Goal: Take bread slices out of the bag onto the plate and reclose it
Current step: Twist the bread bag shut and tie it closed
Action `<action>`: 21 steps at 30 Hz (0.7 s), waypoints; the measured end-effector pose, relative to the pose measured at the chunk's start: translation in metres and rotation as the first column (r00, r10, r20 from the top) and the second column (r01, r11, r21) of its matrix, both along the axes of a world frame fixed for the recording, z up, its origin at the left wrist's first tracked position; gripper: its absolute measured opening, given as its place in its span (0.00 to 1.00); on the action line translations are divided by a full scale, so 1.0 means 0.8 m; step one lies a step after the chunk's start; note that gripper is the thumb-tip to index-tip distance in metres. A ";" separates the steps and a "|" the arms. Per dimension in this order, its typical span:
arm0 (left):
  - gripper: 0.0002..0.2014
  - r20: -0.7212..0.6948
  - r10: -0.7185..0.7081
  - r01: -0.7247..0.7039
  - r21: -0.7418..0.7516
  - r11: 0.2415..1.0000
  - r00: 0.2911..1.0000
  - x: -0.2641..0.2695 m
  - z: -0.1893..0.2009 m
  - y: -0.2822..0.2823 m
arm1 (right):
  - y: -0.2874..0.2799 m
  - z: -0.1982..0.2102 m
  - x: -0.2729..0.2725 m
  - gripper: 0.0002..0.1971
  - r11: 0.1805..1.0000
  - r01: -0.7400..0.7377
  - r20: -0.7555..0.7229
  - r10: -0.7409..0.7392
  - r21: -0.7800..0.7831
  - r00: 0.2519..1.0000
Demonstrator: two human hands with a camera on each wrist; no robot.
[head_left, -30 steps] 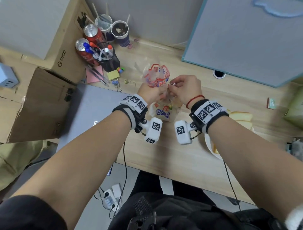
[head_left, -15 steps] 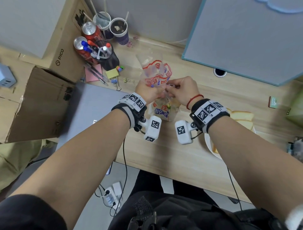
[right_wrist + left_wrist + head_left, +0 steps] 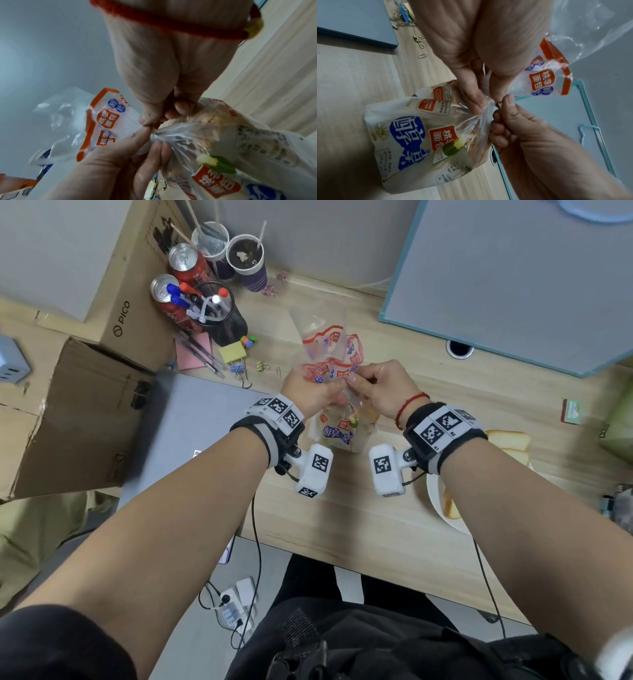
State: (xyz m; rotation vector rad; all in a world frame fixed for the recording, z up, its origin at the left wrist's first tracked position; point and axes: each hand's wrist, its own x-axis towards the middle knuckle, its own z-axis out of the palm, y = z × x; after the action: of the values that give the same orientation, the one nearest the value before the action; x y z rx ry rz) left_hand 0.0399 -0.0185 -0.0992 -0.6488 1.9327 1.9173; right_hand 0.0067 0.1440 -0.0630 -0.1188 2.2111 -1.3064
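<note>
Both hands, left (image 3: 310, 395) and right (image 3: 380, 390), are pinching the bag (image 3: 337, 429) neck, now gathered tighter, so reclosing is nearing completion.

A pale wood-grain bench (image 3: 359, 518) fills the middle of the head view, its near edge running diagonally across the lower right. Grey wall (image 3: 325, 241) rises behind it at the top of the frame. A grey panel with a teal frame (image 3: 513, 275) occupies the upper right. Cardboard boxes (image 3: 68, 412) sit at left. Below the bench, grey floor (image 3: 191, 631) carries a white power strip (image 3: 236, 607) with cables. Lighting is soft and even.
</note>
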 end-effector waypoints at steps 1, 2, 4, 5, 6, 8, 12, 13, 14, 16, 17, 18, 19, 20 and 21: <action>0.16 0.004 0.006 -0.006 -0.018 1.000 1.000 -0.001 -0.001 0.002 | 0.000 0.000 -0.001 0.08 0.999 -0.028 -0.011 0.028 0.043 1.000; 0.17 0.010 0.015 -0.015 -0.040 0.999 1.000 -0.003 -0.003 0.003 | 0.000 0.000 -0.002 0.08 0.996 -0.039 -0.029 0.042 0.085 0.999; 0.19 0.031 0.053 -0.050 -0.095 0.994 0.998 -0.006 -0.004 0.006 | -0.002 -0.001 -0.002 0.06 0.990 0.018 -0.065 -0.009 0.141 0.998; 0.20 0.035 0.070 -0.065 -0.123 0.990 0.997 -0.006 -0.005 0.008 | -0.004 0.000 -0.003 0.07 0.984 0.074 -0.089 -0.060 0.161 0.994; 0.21 0.027 0.079 -0.074 -0.149 0.986 0.997 -0.007 -0.006 0.009 | -0.006 0.001 -0.004 0.08 0.974 0.125 -0.120 -0.103 0.190 0.987; 0.22 0.016 0.082 -0.077 -0.194 0.978 0.996 -0.008 -0.006 0.011 | -0.010 0.006 -0.006 0.11 0.951 0.164 -0.179 -0.118 0.263 0.977; 0.27 0.044 0.142 -0.129 -0.222 0.967 0.989 -0.011 -0.014 0.007 | -0.010 0.013 -0.010 0.12 0.936 0.178 -0.171 -0.131 0.303 0.977; 0.29 0.051 0.157 -0.144 -0.204 0.968 0.986 -0.011 -0.019 0.005 | -0.009 0.012 -0.011 0.11 0.937 0.186 -0.161 -0.143 0.295 0.977; 0.30 0.056 0.162 -0.149 -0.189 0.971 0.985 -0.011 -0.022 0.003 | -0.008 0.011 -0.011 0.10 0.939 0.187 -0.151 -0.148 0.288 0.977; 0.30 0.065 0.158 -0.144 -0.181 0.973 0.985 -0.010 -0.022 0.003 | -0.007 0.010 -0.009 0.08 0.946 0.182 -0.138 -0.149 0.268 0.979; 0.30 0.067 0.151 -0.137 -0.172 0.976 0.986 -0.010 -0.018 0.004 | -0.006 0.010 -0.009 0.07 0.947 0.185 -0.143 -0.151 0.262 0.978; 0.31 0.063 0.134 -0.123 -0.155 0.980 0.989 -0.010 -0.017 0.004 | -0.005 0.009 -0.008 0.07 0.946 0.190 -0.163 -0.150 0.262 0.975; 0.30 0.055 0.105 -0.097 -0.140 0.985 0.993 -0.009 -0.013 0.004 | -0.005 0.008 -0.008 0.07 0.939 0.199 -0.188 -0.150 0.279 0.971; 0.27 0.044 0.076 -0.070 -0.121 0.990 0.996 -0.009 -0.011 0.003 | -0.003 0.008 -0.009 0.07 0.932 0.211 -0.217 -0.149 0.296 0.965; 0.24 0.034 0.055 -0.051 -0.096 0.994 0.998 -0.009 -0.009 0.000 | -0.003 0.007 -0.011 0.07 0.923 0.219 -0.241 -0.145 0.315 0.959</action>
State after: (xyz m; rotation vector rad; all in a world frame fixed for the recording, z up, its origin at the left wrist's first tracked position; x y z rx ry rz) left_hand 0.0328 -0.0182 -0.1064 -0.7641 2.0127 1.8402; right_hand -0.0017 0.1419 -0.0571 0.0864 2.6541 -1.0209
